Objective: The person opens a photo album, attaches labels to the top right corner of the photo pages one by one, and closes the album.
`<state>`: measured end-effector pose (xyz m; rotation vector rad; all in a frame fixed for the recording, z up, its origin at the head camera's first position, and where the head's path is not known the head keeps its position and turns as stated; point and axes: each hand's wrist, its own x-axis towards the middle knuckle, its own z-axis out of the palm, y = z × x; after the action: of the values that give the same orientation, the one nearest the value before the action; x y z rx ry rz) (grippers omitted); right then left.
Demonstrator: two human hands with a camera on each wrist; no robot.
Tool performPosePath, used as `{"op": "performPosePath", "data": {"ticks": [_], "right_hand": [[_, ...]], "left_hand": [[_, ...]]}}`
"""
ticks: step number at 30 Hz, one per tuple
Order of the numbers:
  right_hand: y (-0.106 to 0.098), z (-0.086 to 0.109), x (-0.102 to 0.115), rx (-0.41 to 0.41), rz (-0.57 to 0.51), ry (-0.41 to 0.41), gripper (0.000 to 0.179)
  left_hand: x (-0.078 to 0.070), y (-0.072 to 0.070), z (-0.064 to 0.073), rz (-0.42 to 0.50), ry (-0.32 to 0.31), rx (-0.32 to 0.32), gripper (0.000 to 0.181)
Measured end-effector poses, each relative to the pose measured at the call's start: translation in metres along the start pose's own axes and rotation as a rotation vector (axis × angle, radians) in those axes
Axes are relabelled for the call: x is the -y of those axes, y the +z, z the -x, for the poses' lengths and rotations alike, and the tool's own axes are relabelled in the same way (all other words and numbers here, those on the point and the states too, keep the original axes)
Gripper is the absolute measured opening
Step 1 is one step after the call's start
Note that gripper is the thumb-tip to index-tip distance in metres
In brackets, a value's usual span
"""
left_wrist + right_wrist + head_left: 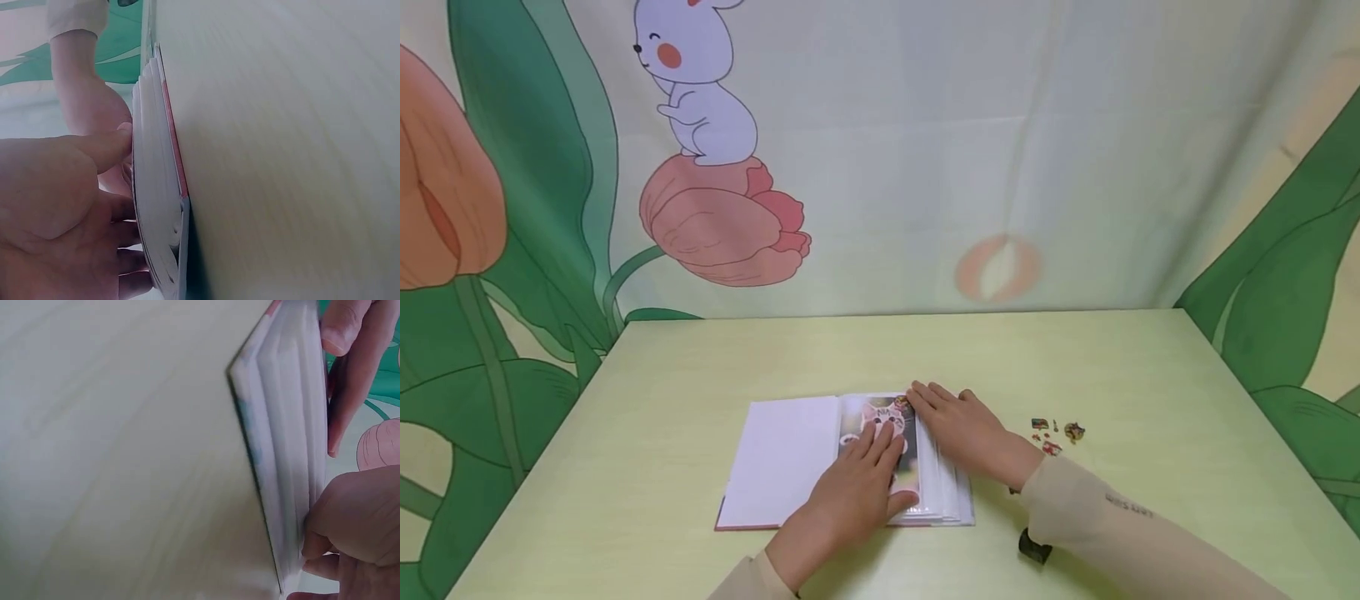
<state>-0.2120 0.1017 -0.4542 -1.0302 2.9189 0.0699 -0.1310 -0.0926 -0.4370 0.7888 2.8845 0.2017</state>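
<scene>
An album (786,462) lies spread on the table, its white inner cover on the left and a stack of sleeve pages (153,144) on the right. On the top page is a picture of a pink and white cat (883,412), partly covered. My left hand (857,479) rests flat on that picture, fingers extended and thumb near its lower right. My right hand (962,425) presses the upper right of the page with its fingertips, beside a small colourful sticker (902,403) at the picture's corner. Part of that sticker may be hidden.
Right of the album lie several small colourful pieces, among them a round one (1074,432) and a rectangular one (1040,424). A black object (1034,547) shows under the right sleeve. A printed curtain (887,167) hangs behind the table (662,375).
</scene>
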Motion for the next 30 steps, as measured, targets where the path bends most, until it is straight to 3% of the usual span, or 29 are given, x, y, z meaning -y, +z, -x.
{"op": "performPosePath", "data": {"ticks": [6, 16, 30], "right_hand": [[-0.002, -0.001, -0.004, 0.015, -0.106, -0.003, 0.052], [-0.007, 0.012, 0.006, -0.051, -0.128, -0.081, 0.053], [-0.002, 0.011, 0.011, -0.044, 0.011, -0.078, 0.052]], "left_hand": [[0.000, -0.001, 0.001, 0.024, -0.001, 0.004, 0.074], [0.000, -0.004, 0.002, 0.040, 0.007, -0.001, 0.073], [0.000, -0.001, 0.003, 0.028, 0.020, -0.015, 0.068]]}}
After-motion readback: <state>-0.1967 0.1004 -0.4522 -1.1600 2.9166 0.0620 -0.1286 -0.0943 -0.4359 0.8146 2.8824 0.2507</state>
